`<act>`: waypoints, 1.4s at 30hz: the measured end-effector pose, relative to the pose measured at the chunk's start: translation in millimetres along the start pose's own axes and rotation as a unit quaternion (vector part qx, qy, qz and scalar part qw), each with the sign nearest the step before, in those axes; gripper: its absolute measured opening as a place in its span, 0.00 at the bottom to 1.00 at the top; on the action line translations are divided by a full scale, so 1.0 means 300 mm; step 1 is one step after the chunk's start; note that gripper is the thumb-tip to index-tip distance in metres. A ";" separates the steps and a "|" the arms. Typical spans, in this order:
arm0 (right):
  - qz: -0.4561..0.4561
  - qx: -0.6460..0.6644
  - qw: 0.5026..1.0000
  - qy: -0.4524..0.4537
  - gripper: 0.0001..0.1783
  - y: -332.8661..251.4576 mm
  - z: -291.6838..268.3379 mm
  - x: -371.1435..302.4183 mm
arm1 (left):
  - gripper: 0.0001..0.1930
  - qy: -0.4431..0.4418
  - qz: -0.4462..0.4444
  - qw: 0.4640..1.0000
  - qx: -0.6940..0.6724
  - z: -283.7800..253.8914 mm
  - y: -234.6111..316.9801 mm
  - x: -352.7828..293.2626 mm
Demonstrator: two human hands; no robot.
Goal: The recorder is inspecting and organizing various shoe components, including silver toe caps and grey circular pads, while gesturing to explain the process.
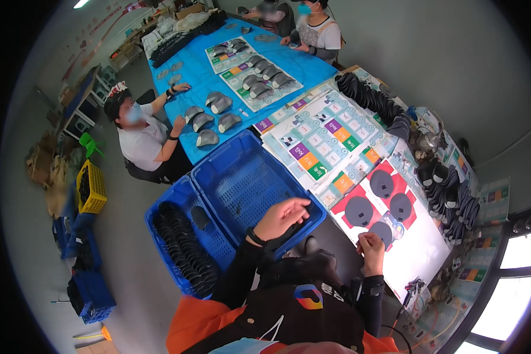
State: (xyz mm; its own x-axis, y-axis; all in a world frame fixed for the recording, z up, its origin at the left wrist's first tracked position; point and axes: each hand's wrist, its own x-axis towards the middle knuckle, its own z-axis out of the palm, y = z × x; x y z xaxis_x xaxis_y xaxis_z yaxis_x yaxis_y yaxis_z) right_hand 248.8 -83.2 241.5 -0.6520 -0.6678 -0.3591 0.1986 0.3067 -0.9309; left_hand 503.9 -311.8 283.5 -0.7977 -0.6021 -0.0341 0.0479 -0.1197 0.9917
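Note:
Above the front right corner of a blue plastic basket (259, 189), my left hand (282, 218) is open, its fingers stretched to the right. Dark pieces lie partly hidden beneath it in the basket. My right hand (371, 252) is closed in a pinch at the near edge of the worktable; whatever it may hold is too small to make out. Just beyond its fingertips lies a dark grey flat round piece (382, 233) on a red and white sheet (416, 248). Similar round pieces lie there too, among them a left one (359, 211) and a far one (382, 183).
A second blue basket (159, 218) holds a packed row of dark curved pieces (186, 253). Stacks of dark curved pieces (371, 100) line the table's right side. Grey domed pieces (218, 102) lie on a blue-covered table (189, 76); co-workers are around it, one seated on the left (144, 141).

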 end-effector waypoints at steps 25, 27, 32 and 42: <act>-0.010 0.123 0.986 0.114 0.10 0.204 -0.591 -0.141 | 0.20 -0.238 -0.094 0.955 0.149 0.683 -0.122 0.717; 0.008 0.169 0.978 0.119 0.11 0.238 -0.736 -0.155 | 0.19 -0.266 -0.198 0.924 0.191 0.757 -0.277 0.604; 0.043 0.269 0.951 0.148 0.15 0.310 -1.067 -0.149 | 0.22 -0.290 -0.322 0.885 0.170 0.865 -0.581 0.331; 0.050 0.179 0.983 -0.008 0.06 0.234 -1.118 0.003 | 0.18 -0.140 -0.308 0.917 0.213 0.989 -0.394 0.198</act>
State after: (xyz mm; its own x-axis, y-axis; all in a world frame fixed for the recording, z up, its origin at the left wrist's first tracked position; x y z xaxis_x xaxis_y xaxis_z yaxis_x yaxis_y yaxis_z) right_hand 17.0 165.2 198.3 -0.6053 -0.6582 -0.4476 0.5074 0.1143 -0.8541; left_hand 272.5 -99.0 201.1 -0.7209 -0.2904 -0.6292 -0.6543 -0.0139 0.7561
